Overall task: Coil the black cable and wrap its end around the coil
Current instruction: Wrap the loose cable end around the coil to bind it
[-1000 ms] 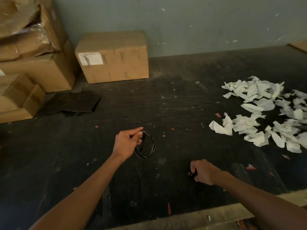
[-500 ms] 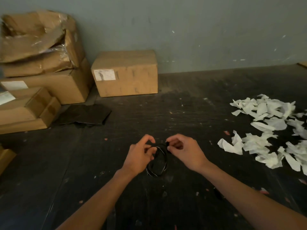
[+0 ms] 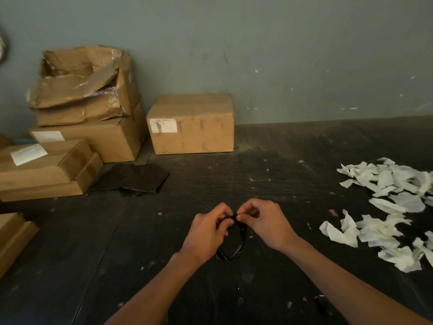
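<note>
Both hands are meeting above the dark, scuffed tabletop [image 3: 281, 179], working at the top of a thin black cable wound into a small round coil [image 3: 236, 250]. The left hand [image 3: 206, 233] is gripping the coil's upper left side, its fingers curling round the strands with the thumb lying along the top. The right hand [image 3: 266, 221] is pinching the cable's end between thumb and fingertips right at the top of the coil, touching the left hand's fingertips. The rest of the coil is hanging below the hands, its lower loop showing between the two wrists; whether it is touching the tabletop cannot be told.

A scatter of torn white paper scraps [image 3: 386, 207] is lying well to the right. At the far left, a stack of brown cardboard boxes [image 3: 86, 127] is sitting against the grey-green wall [image 3: 257, 55], with a single closed cardboard box bearing a white label [image 3: 191, 124] just beside it. A flat black sheet [image 3: 133, 179] is lying in front of the boxes.
</note>
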`<state>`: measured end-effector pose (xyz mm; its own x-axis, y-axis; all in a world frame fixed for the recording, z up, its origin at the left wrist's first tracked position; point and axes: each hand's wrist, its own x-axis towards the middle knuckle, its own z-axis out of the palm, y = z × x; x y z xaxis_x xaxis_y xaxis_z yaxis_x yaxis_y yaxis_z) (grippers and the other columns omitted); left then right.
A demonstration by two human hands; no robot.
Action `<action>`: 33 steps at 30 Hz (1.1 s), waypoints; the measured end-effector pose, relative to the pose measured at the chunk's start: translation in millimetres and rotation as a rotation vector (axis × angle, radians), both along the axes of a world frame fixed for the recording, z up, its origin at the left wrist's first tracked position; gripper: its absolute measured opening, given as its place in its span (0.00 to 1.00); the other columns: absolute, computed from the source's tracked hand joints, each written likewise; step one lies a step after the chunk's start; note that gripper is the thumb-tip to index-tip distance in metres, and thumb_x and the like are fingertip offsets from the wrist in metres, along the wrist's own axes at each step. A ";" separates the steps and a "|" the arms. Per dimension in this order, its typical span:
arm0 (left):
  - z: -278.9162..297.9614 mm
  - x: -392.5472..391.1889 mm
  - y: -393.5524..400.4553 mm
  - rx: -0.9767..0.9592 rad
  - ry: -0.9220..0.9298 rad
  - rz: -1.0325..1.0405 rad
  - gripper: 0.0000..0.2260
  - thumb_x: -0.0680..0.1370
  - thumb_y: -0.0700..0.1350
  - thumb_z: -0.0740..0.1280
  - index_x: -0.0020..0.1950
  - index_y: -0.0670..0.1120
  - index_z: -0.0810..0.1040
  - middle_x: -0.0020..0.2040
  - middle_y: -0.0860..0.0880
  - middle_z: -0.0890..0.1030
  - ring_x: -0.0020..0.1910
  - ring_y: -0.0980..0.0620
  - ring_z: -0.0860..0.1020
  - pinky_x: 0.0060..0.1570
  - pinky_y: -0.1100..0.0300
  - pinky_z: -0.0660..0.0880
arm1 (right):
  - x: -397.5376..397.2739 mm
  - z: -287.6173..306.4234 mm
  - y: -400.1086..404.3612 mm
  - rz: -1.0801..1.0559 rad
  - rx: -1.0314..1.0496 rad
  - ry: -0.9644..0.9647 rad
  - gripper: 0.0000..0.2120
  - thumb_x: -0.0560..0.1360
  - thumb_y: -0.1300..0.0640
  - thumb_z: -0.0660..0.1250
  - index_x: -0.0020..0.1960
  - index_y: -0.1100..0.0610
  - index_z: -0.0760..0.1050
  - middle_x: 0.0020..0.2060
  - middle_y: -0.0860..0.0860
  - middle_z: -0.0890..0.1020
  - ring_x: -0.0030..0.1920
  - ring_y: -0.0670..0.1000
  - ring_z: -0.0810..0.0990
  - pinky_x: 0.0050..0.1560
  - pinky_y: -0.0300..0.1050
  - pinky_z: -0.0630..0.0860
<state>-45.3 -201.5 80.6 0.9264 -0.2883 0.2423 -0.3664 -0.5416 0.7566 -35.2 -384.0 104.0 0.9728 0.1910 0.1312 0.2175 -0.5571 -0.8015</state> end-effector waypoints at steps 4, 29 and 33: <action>-1.6 2.6 0.4 -0.021 0.005 0.025 0.04 0.80 0.41 0.66 0.48 0.51 0.76 0.40 0.51 0.82 0.39 0.58 0.81 0.41 0.57 0.81 | -2.9 -1.9 1.9 -0.001 0.018 -0.033 0.10 0.76 0.58 0.70 0.45 0.42 0.76 0.40 0.43 0.82 0.42 0.35 0.80 0.37 0.30 0.74; 6.3 27.2 9.8 0.155 -0.269 0.083 0.08 0.79 0.40 0.66 0.50 0.53 0.72 0.38 0.54 0.79 0.36 0.57 0.79 0.36 0.59 0.79 | -4.7 0.0 17.7 -0.203 0.920 0.746 0.12 0.73 0.68 0.69 0.56 0.60 0.78 0.48 0.58 0.83 0.40 0.51 0.82 0.39 0.42 0.78; 3.9 30.6 12.6 0.072 -0.140 0.106 0.12 0.80 0.41 0.66 0.59 0.55 0.69 0.42 0.54 0.83 0.40 0.60 0.81 0.41 0.63 0.80 | -2.5 -3.4 19.3 -0.276 0.934 0.777 0.12 0.73 0.69 0.69 0.56 0.60 0.79 0.49 0.58 0.83 0.40 0.51 0.81 0.39 0.42 0.78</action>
<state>-14.8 -188.9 84.5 0.9113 -0.2116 0.3532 -0.4031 -0.6335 0.6605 -37.7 -364.7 100.7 0.8464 0.1117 -0.5207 -0.5246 0.3429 -0.7792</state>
